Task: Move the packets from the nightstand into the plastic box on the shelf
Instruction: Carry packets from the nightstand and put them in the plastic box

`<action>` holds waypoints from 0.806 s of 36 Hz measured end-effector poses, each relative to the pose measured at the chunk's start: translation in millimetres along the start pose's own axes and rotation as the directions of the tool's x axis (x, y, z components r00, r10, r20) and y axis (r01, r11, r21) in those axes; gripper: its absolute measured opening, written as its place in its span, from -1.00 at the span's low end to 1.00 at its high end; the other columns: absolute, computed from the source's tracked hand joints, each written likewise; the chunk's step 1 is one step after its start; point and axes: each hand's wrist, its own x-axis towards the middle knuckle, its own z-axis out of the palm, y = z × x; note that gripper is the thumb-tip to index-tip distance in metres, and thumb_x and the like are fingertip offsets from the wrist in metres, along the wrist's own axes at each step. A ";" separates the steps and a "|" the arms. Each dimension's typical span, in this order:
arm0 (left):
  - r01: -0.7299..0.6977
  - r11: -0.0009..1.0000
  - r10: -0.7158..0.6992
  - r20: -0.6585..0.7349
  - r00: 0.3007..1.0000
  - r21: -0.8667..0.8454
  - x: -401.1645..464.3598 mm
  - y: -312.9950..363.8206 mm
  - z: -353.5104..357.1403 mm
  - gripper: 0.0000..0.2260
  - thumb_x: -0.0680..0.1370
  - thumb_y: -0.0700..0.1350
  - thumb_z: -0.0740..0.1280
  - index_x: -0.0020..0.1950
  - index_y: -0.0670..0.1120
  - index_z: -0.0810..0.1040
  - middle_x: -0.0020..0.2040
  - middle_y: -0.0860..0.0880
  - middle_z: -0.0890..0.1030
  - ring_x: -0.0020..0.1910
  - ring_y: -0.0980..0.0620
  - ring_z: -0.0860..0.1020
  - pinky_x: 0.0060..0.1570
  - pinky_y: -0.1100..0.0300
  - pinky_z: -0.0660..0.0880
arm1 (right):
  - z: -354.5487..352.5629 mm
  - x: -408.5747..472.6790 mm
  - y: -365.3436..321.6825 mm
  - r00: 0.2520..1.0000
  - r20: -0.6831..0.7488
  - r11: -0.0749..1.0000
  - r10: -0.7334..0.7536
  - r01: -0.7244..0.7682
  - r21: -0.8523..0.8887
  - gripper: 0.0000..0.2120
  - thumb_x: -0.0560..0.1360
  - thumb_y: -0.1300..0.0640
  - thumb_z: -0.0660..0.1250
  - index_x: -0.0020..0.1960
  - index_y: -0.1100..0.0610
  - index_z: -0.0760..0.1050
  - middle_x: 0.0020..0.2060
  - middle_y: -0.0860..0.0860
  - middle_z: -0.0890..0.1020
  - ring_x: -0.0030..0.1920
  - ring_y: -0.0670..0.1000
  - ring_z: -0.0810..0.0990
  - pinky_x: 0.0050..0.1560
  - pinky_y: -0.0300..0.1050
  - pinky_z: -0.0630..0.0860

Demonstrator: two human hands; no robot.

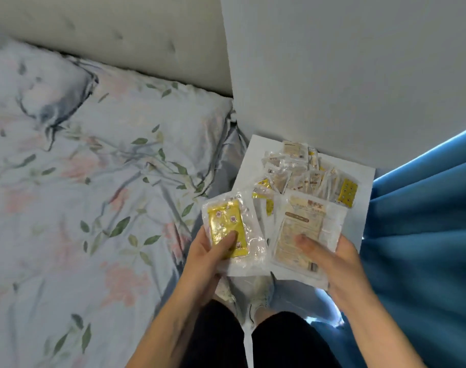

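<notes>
A pile of several clear packets (300,176) lies on the white nightstand (255,152), against the wall. My left hand (213,256) grips a clear packet with a yellow flowered insert (226,221), thumb pressed on its face. My right hand (335,258) grips a packet with a beige printed label (303,221), thumb on top. Both packets are held up above the nightstand's front edge. The plastic box and the shelf are out of view.
A bed with floral sheets (93,195) and a pillow (35,96) fills the left. A padded headboard (120,30) and a white wall (346,62) stand behind. A blue curtain (425,221) hangs on the right. My legs and shoes (255,296) are below.
</notes>
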 end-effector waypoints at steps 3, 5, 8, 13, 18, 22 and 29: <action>-0.104 0.994 0.105 -0.052 0.993 0.013 -44.3 14.4 -12.6 -0.68 0.40 -0.20 0.35 0.15 -0.14 0.52 -0.04 -0.13 0.69 -0.14 -0.03 0.67 -0.15 0.15 0.62 | 24.9 -28.1 -9.6 0.999 0.054 0.999 0.002 0.000 -0.041 -0.16 -0.10 -0.19 0.66 0.12 0.07 0.57 -0.02 0.03 0.71 -0.01 0.04 0.69 -0.03 0.00 0.63; -0.155 0.988 0.156 -0.097 0.983 0.018 -73.2 19.0 -25.1 -0.67 0.41 -0.19 0.35 0.17 -0.14 0.51 -0.03 -0.13 0.69 -0.11 -0.05 0.67 -0.14 0.15 0.62 | 42.5 -47.7 -15.3 0.994 0.113 0.998 -0.001 0.009 -0.067 -0.44 0.16 -0.01 0.57 0.12 0.08 0.55 -0.06 0.00 0.72 -0.05 -0.01 0.70 -0.11 -0.10 0.65; -0.214 0.976 0.218 -0.182 0.959 0.042 -115.9 22.6 -46.1 -0.66 0.42 -0.16 0.36 0.19 -0.13 0.51 0.03 -0.15 0.68 -0.04 -0.11 0.66 -0.08 0.12 0.61 | 66.5 -77.3 -17.2 0.980 0.196 0.987 0.023 0.008 -0.158 -0.64 0.29 0.14 0.40 0.09 0.06 0.56 -0.08 -0.01 0.72 -0.06 -0.03 0.70 -0.13 -0.15 0.64; -0.271 0.962 0.263 -0.317 0.911 0.020 -189.7 16.2 -86.8 -0.66 0.37 -0.16 0.39 0.14 -0.11 0.53 -0.01 -0.11 0.70 -0.04 -0.11 0.67 -0.05 0.07 0.62 | 105.9 -134.5 -0.1 0.953 0.299 0.951 0.046 0.051 -0.306 -0.63 0.27 0.10 0.43 0.07 0.02 0.57 -0.06 -0.01 0.72 -0.01 0.00 0.69 0.03 0.01 0.60; -0.338 0.941 0.276 -0.516 0.811 -0.027 -278.9 -14.4 -135.7 -0.65 0.38 -0.14 0.39 0.16 -0.08 0.52 0.00 -0.08 0.70 -0.02 -0.10 0.67 0.02 0.01 0.57 | 142.7 -211.2 44.8 0.904 0.418 0.896 0.094 0.106 -0.432 -0.78 0.24 0.07 0.44 -0.11 0.00 0.64 -0.15 -0.01 0.73 -0.10 -0.01 0.71 -0.04 0.00 0.59; -0.363 0.930 0.237 -0.660 0.713 -0.058 -365.5 -50.4 -178.1 -0.62 0.35 -0.10 0.41 0.16 -0.03 0.52 -0.02 -0.05 0.70 -0.04 -0.07 0.67 -0.02 0.03 0.56 | 170.5 -281.7 90.4 0.848 0.499 0.851 0.179 0.122 -0.512 -0.70 0.25 0.05 0.45 -0.04 0.09 0.63 -0.14 0.03 0.73 -0.09 0.03 0.71 -0.03 0.01 0.61; -0.447 0.888 0.113 -0.890 0.443 -0.110 -514.6 -124.4 -231.0 -0.76 0.45 -0.19 0.40 0.10 0.00 0.55 -0.07 -0.01 0.70 -0.08 -0.02 0.68 -0.06 0.05 0.58 | 218.4 -389.3 165.5 0.660 0.670 0.783 0.339 0.196 -0.590 -0.70 0.26 0.12 0.44 -0.02 0.14 0.63 -0.13 0.07 0.73 -0.10 0.07 0.71 -0.05 0.05 0.63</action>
